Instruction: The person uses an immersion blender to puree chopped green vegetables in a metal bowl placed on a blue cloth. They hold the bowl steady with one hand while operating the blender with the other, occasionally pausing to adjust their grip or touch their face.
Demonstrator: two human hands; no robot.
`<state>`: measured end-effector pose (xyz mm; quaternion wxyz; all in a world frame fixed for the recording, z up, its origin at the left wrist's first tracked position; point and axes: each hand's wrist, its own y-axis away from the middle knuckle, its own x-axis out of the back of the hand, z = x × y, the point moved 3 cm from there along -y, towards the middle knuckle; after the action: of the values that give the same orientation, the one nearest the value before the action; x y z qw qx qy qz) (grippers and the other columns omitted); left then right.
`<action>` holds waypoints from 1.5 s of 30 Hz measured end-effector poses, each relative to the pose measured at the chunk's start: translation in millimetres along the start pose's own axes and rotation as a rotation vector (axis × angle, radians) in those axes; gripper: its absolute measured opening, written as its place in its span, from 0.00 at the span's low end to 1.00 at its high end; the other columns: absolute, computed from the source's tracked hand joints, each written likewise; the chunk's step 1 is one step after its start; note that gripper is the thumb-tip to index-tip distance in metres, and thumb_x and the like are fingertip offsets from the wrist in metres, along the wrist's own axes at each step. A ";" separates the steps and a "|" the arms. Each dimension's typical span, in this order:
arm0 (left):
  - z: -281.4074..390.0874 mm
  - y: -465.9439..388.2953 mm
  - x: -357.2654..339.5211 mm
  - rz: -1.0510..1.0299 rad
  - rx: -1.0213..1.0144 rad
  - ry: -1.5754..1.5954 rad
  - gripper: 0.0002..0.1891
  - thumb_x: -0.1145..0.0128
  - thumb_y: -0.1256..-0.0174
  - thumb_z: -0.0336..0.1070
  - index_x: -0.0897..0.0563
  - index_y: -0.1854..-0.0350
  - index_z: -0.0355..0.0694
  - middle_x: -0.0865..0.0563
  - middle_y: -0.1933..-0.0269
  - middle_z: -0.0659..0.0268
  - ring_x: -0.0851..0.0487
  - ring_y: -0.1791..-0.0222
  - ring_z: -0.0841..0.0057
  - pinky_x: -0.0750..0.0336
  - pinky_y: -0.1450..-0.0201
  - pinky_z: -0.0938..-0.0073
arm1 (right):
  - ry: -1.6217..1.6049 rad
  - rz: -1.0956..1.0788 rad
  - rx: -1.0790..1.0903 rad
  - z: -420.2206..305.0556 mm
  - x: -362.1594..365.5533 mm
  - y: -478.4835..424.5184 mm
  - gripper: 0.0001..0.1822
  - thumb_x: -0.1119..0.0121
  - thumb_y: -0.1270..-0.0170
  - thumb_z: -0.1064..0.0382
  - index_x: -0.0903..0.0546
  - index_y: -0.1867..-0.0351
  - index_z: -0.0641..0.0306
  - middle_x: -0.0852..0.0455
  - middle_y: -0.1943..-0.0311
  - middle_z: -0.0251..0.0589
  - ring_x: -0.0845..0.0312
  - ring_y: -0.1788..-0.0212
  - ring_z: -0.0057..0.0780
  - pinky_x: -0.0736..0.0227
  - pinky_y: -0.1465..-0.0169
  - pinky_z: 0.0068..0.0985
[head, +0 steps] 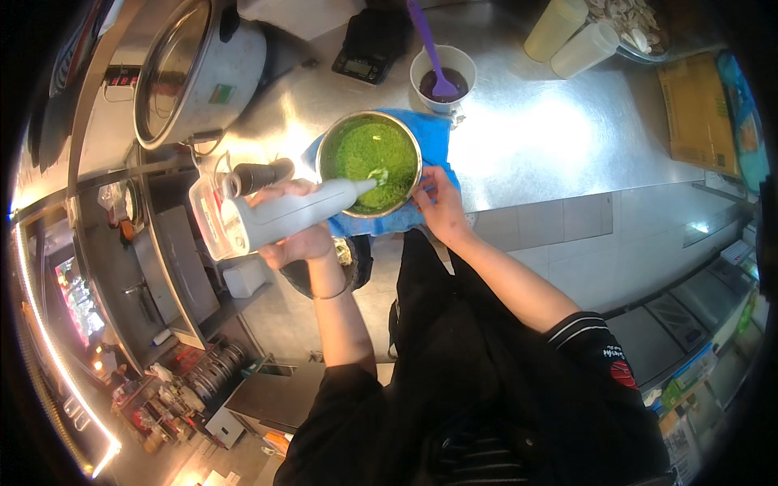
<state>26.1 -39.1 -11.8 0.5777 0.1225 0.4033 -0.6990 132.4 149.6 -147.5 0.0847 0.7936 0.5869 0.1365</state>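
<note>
My left hand point(298, 243) is wrapped around a light grey handheld electric mixer point(298, 212). The mixer tilts over a round metal bowl point(318, 164), and its narrow end reaches into a bright green, grainy mixture point(371, 149). A pale attachment point(380, 177) shows at that end, partly sunk in the green. On the bowl's near right side, the fingers of my right hand point(442, 203) hold the rim. Beneath the bowl lies a blue cloth point(431, 130), spread over the edge of the steel worktop point(516, 164).
Behind the bowl stand a white tub point(419, 76) with dark contents and a purple spatula point(431, 48), and a black digital scale point(364, 58). A large lidded pot point(225, 85) occupies the left. Squeeze bottles point(583, 51) and a cardboard box point(696, 112) stand right.
</note>
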 end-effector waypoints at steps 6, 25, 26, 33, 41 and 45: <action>-14.6 -41.4 17.7 0.117 -0.097 -0.165 0.36 0.45 0.44 0.69 0.26 0.49 0.38 0.16 0.62 0.54 0.16 0.63 0.63 0.18 0.59 0.62 | -0.123 0.015 -0.004 3.9 -5.1 0.3 0.15 0.42 0.30 0.66 0.29 0.46 0.65 0.20 0.64 0.39 0.20 0.66 0.23 0.24 0.66 0.22; -41.3 -22.8 -17.0 -0.062 -0.021 -0.180 0.38 0.37 0.47 0.66 0.27 0.46 0.36 0.17 0.60 0.48 0.19 0.59 0.60 0.23 0.54 0.57 | -0.068 0.019 -0.012 -4.8 1.1 -2.4 0.14 0.41 0.35 0.67 0.27 0.50 0.67 0.17 0.67 0.46 0.17 0.68 0.37 0.25 0.63 0.32; -34.2 -12.3 -26.9 -0.063 0.042 -0.121 0.39 0.34 0.49 0.64 0.27 0.47 0.35 0.18 0.59 0.47 0.19 0.58 0.59 0.24 0.52 0.56 | -0.077 0.019 -0.005 -3.9 1.9 -3.2 0.14 0.41 0.35 0.68 0.27 0.50 0.67 0.17 0.67 0.46 0.17 0.68 0.37 0.25 0.63 0.32; -12.9 -20.0 3.2 0.020 0.047 -0.224 0.40 0.39 0.48 0.69 0.26 0.46 0.36 0.18 0.58 0.50 0.19 0.58 0.61 0.24 0.52 0.57 | -0.034 0.014 0.035 -8.1 -0.5 -1.3 0.13 0.42 0.30 0.65 0.28 0.49 0.64 0.19 0.65 0.38 0.20 0.67 0.23 0.22 0.65 0.24; -33.5 -7.8 -27.8 -0.033 0.015 -0.322 0.40 0.44 0.47 0.72 0.27 0.51 0.34 0.17 0.62 0.50 0.17 0.62 0.61 0.21 0.56 0.60 | 0.060 -0.010 0.026 -21.9 14.4 -2.4 0.17 0.38 0.35 0.67 0.25 0.47 0.65 0.17 0.66 0.38 0.18 0.66 0.27 0.23 0.64 0.25; -20.7 -13.6 -6.6 0.001 0.036 -0.314 0.39 0.44 0.47 0.70 0.28 0.50 0.34 0.17 0.62 0.49 0.18 0.63 0.61 0.21 0.56 0.60 | 0.059 0.033 0.083 -24.9 17.0 -1.9 0.19 0.35 0.39 0.69 0.26 0.47 0.69 0.17 0.67 0.45 0.20 0.67 0.34 0.24 0.62 0.30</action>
<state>9.7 -19.7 -15.2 0.6318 0.0224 0.2954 -0.7163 127.4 165.7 -122.4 0.0322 0.8017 0.5810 0.1367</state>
